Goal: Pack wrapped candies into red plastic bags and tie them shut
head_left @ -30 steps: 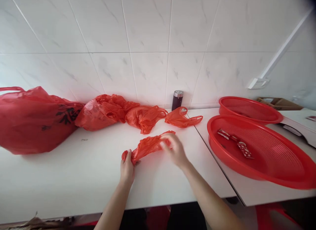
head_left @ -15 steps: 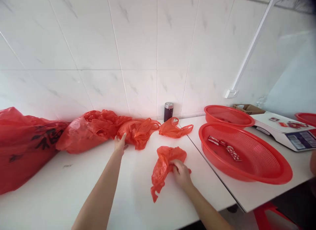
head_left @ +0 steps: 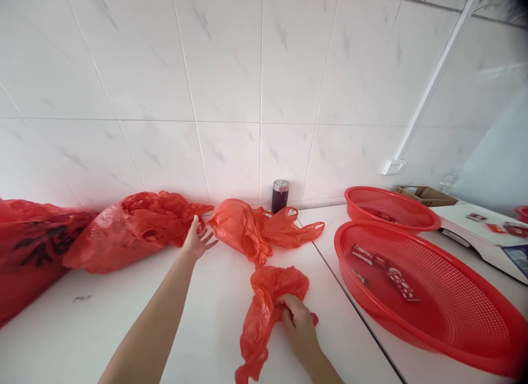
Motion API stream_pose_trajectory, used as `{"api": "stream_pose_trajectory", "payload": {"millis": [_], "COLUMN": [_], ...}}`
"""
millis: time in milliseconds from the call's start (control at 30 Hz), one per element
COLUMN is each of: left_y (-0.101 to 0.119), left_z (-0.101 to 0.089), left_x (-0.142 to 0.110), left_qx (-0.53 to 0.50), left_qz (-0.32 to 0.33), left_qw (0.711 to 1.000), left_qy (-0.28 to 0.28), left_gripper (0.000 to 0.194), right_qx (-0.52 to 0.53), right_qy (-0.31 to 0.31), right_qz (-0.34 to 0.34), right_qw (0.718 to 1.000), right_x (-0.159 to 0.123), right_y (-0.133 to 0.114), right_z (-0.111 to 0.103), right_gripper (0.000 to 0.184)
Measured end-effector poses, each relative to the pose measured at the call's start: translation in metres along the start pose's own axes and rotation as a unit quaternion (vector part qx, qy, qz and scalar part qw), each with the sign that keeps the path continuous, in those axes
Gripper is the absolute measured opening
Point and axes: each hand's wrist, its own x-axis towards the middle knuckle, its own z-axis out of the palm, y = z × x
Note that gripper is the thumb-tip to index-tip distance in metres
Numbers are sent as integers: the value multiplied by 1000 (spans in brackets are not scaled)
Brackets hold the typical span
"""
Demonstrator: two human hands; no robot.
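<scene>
My left hand (head_left: pixel 198 242) is open, its fingers spread, between two red plastic bags near the wall. To its left lies a bulky red plastic bag (head_left: pixel 124 230) with a crumpled top; to its right sits a smaller rounded red bag (head_left: pixel 237 227). My right hand (head_left: pixel 297 321) has its fingers closed on a limp, crumpled red plastic bag (head_left: pixel 264 301) lying on the white table. Another red bag with handle loops (head_left: pixel 284 227) rests beyond it, touching the rounded bag.
A dark tumbler (head_left: pixel 280 197) stands by the tiled wall. At right are a big red plastic basket (head_left: pixel 466 285) holding several small wrapped packets, a second red basket (head_left: pixel 391 199), a cardboard box (head_left: pixel 429 197) and a white scale (head_left: pixel 474 232). A large red bag (head_left: pixel 37 246) lies far left.
My left hand has come off the rounded bag and opened; that bag now sits further right, against the looped one. My right hand still holds the limp bag. The view has shifted slightly.
</scene>
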Motion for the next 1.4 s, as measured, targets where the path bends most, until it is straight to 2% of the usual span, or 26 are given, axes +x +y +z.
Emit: {"api": "stream_pose_trajectory", "payload": {"millis": [100, 200, 267, 333, 400, 500, 567, 667, 867, 1167, 1400], "left_y": [-2, -9, -11, -5, 12, 49, 71, 89, 107, 121, 155], "left_z": [6, 16, 25, 35, 48, 69, 83, 99, 110, 113, 122], "left_x": [9, 12, 11, 7, 2, -6, -11, -18, -31, -45, -61], "left_qx": [67, 148, 187, 203, 197, 160, 140, 141, 152, 74, 15], "left_qz": [-52, -92, -96, -77, -27, 99, 183, 266, 357, 481, 555], "left_qw": [996, 984, 977, 975, 978, 978, 967, 948, 917, 873, 830], "left_qy": [-15, -32, -40, -50, -66, -93, -105, -106, -93, 32, 56], "left_gripper": [60, 41, 30, 28, 27, 25, 22, 23, 28, 24, 29], "right_qx": [-6, -21, -34, -44, -50, -52, -54, -59, -55, -55, -64], "right_qy": [-7, -11, -15, -22, -24, -25, -25, -15, -28, -37, -25], "right_qz": [-6, -3, 3, 4, 0, -4, -8, -20, -27, -35, -48], "right_qw": [1000, 1000, 999, 999, 998, 998, 998, 998, 998, 997, 996], "right_x": [0, 1, 1, 0, 0, 0, 1, 1, -1, 0, -1], "right_y": [1, 4, 7, 9, 9, 9, 9, 10, 13, 12, 12], "right_z": [2, 4, 5, 5, 5, 5, 5, 6, 6, 5, 6], "right_gripper": [31, 29, 27, 25, 25, 26, 26, 25, 23, 25, 22]}}
